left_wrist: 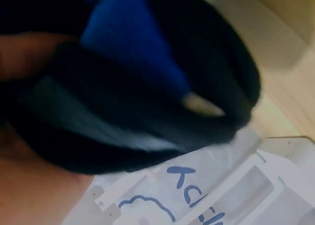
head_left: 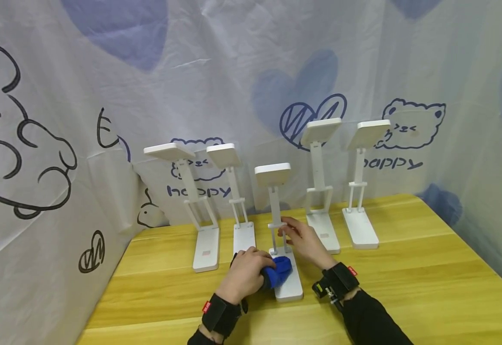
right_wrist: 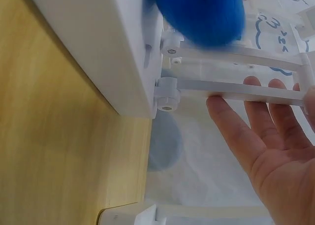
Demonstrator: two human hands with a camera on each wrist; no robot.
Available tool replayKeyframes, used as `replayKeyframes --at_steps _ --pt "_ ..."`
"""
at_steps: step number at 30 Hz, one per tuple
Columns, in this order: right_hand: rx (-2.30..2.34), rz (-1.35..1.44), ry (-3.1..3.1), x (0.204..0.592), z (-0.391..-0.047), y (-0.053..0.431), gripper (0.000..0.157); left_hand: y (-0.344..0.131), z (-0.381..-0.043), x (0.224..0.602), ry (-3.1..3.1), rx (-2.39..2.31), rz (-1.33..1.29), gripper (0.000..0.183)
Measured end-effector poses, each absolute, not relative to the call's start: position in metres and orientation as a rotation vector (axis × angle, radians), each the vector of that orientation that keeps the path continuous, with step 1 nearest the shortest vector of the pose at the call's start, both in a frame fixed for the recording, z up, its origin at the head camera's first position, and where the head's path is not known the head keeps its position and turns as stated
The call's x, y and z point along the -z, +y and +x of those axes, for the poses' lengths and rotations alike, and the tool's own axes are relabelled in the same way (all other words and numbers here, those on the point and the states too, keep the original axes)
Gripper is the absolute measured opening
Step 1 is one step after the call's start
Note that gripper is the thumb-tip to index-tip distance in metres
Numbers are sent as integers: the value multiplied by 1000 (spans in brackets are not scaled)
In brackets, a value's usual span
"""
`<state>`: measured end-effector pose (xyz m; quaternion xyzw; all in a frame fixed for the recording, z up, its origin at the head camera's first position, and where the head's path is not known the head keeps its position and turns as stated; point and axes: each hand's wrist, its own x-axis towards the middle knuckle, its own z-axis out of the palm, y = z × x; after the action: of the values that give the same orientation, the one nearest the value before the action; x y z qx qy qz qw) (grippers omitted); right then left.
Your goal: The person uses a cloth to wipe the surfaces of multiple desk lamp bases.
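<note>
A white folding desk lamp [head_left: 291, 289] stands upright in the middle, at the front of a group of similar lamps. My left hand [head_left: 243, 274] holds a bunched blue cloth [head_left: 282, 271] against the top of its base. Dark folds of the cloth fill much of the left wrist view and hide most of the fingers. My right hand [head_left: 306, 241] grips the lower part of the same lamp's stem from the right. In the right wrist view its fingers [right_wrist: 235, 127] reach behind one of the thin twin rods [right_wrist: 236, 89], with the thumb near the crossbar.
Two more white lamps, an outer one [head_left: 206, 249] and an inner one [head_left: 244, 238], stand left of the middle lamp. To the right are another two, the nearer [head_left: 324, 234] and the outermost [head_left: 361, 230]. A printed curtain [head_left: 233, 96] hangs behind the wooden table [head_left: 427, 268].
</note>
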<state>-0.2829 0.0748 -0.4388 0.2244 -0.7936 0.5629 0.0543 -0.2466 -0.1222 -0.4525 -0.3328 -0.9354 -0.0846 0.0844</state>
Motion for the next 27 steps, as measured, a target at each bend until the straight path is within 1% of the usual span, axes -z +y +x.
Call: replayKeyframes --at_steps 5,10,20,27 --pt "-1722 700 -2404 431 -276 75 35 -116 -249 461 -2715 210 -924 51" --pt "-1727 690 -2393 431 -276 75 33 -108 -251 470 -2668 92 -934 53" --pt "-1723 690 -2395 431 -277 75 32 -97 -248 475 -2711 -47 -905 45" --pt "-1750 697 -2401 457 -297 78 35 -101 -248 470 -2757 105 -987 53"
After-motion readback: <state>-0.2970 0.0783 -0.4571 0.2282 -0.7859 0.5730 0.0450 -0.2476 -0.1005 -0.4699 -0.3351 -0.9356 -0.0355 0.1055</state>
